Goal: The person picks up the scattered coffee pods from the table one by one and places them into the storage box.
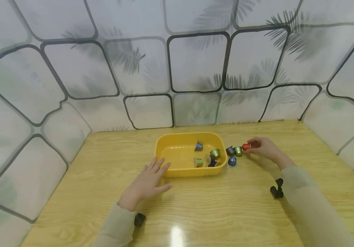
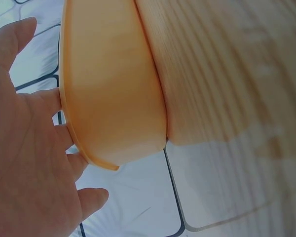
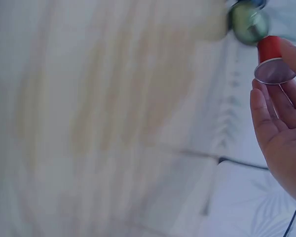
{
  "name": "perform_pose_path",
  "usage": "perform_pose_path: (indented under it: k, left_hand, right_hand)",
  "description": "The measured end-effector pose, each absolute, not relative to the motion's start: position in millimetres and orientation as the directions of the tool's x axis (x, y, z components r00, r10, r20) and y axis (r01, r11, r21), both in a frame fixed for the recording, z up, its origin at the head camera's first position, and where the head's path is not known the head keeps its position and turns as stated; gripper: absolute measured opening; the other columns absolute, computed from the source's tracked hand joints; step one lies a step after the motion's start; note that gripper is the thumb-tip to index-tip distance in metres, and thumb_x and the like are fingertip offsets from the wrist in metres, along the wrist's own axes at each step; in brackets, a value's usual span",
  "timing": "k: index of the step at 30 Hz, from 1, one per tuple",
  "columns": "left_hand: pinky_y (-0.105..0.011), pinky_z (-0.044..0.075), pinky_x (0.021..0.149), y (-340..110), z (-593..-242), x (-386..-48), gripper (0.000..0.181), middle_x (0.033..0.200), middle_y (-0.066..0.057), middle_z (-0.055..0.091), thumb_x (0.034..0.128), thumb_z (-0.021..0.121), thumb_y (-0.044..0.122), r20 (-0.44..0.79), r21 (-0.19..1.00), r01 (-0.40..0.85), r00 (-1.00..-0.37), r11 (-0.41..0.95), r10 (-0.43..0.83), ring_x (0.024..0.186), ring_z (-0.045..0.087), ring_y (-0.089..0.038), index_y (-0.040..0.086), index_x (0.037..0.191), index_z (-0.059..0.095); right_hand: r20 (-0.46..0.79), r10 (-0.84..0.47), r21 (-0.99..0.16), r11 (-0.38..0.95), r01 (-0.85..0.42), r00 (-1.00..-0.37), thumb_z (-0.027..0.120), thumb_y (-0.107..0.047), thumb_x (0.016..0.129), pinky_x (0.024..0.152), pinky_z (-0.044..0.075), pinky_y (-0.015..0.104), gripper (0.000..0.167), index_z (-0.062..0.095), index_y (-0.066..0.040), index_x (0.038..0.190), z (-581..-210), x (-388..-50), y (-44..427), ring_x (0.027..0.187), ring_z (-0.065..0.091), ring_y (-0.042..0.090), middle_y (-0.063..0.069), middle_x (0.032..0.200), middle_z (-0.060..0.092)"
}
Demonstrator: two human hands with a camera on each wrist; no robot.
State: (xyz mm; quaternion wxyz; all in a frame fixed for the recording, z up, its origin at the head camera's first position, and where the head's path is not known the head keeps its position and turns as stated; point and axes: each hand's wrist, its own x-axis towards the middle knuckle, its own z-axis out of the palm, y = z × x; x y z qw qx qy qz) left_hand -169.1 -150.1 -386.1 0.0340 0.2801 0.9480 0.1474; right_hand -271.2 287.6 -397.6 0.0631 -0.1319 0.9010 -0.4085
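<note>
My right hand [image 1: 265, 148] pinches a red coffee capsule [image 1: 246, 146] between thumb and fingers, just right of a short row of capsules on the table. In the right wrist view the red capsule [image 3: 270, 50] shows its silver lid towards the camera. Closest to it is a green capsule [image 1: 238, 151], with a dark one [image 1: 230, 151] and a blue one [image 1: 232, 162] beside the tray. My left hand [image 1: 146, 181] lies with fingers spread, its fingertips on the near left rim of the yellow tray [image 1: 177, 172].
Several capsules, among them a blue one [image 1: 198, 146] and a green one [image 1: 215, 153], lie in the tray's right half. The wooden table [image 1: 214, 212] meets a patterned backdrop [image 1: 195, 109] behind and at both sides. Black wrist mounts [image 1: 277, 188] sit under the sleeves.
</note>
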Motion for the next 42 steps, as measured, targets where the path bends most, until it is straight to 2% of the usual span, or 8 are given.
perform_pose_path:
  k: [5, 9, 12, 19, 28, 42]
  left_hand:
    - [-0.055, 0.012, 0.1, -151, -388, -169, 0.071, 0.146, -0.011, 0.012, 0.0866, 0.047, 0.05, 0.015, 0.297, 0.516, -0.844, 0.803, 0.537, 0.132, -0.004, -0.026, 0.012, 0.142, 0.023]
    - [-0.055, 0.011, 0.1, -151, -388, -169, 0.071, 0.147, -0.01, 0.011, 0.0866, 0.046, 0.05, 0.014, 0.3, 0.515, -0.844, 0.803, 0.536, 0.132, -0.005, -0.025, 0.014, 0.142, 0.022]
    - [-0.054, 0.011, 0.1, -151, -388, -169, 0.07, 0.147, -0.01, 0.011, 0.0866, 0.046, 0.05, 0.015, 0.304, 0.516, -0.843, 0.801, 0.538, 0.132, -0.005, -0.025, 0.014, 0.142, 0.022]
    - [-0.054, 0.01, 0.101, -151, -387, -169, 0.071, 0.147, -0.009, 0.011, 0.0865, 0.044, 0.053, 0.012, 0.298, 0.515, -0.844, 0.803, 0.537, 0.133, -0.005, -0.025, 0.016, 0.142, 0.021]
    - [-0.055, 0.011, 0.1, -150, -387, -168, 0.07, 0.146, -0.011, 0.011, 0.0872, 0.045, 0.05, 0.015, 0.307, 0.52, -0.84, 0.797, 0.543, 0.132, -0.005, -0.026, 0.013, 0.142, 0.022]
    - [-0.056, 0.013, 0.099, -150, -387, -169, 0.07, 0.146, -0.012, 0.013, 0.0871, 0.045, 0.05, 0.02, 0.284, 0.527, -0.838, 0.801, 0.545, 0.132, -0.002, -0.029, 0.012, 0.141, 0.023]
  right_hand:
    - [0.013, -0.275, -0.758, 0.624, -0.189, -0.961, 0.061, -0.024, 0.084, 0.079, 0.044, 0.039, 0.057, 0.041, 0.011, 0.124, -384, -266, 274, 0.101, 0.049, 0.033, 0.025, 0.112, 0.052]
    - [0.014, -0.264, -0.781, 0.599, -0.175, -0.964, 0.062, -0.027, 0.084, 0.083, 0.042, 0.045, 0.059, 0.04, 0.007, 0.126, -375, -265, 267, 0.108, 0.045, 0.035, 0.025, 0.119, 0.047]
    - [0.014, -0.26, -0.795, 0.583, -0.169, -0.965, 0.063, -0.029, 0.083, 0.084, 0.042, 0.044, 0.06, 0.04, 0.006, 0.127, -370, -265, 264, 0.11, 0.043, 0.036, 0.025, 0.122, 0.046]
    - [0.023, -0.265, -0.797, 0.577, -0.178, -0.964, 0.064, -0.03, 0.082, 0.08, 0.045, 0.038, 0.061, 0.041, 0.006, 0.127, -362, -262, 260, 0.109, 0.045, 0.035, 0.024, 0.121, 0.047]
    - [0.025, -0.277, -0.783, 0.592, -0.191, -0.96, 0.065, -0.032, 0.08, 0.081, 0.045, 0.041, 0.059, 0.045, 0.002, 0.125, -367, -268, 250, 0.108, 0.047, 0.033, 0.021, 0.12, 0.049]
    - [0.018, -0.343, -0.814, 0.541, -0.213, -0.939, 0.068, -0.026, 0.078, 0.079, 0.047, 0.038, 0.054, 0.049, -0.001, 0.122, -363, -276, 198, 0.105, 0.05, 0.03, 0.017, 0.117, 0.052]
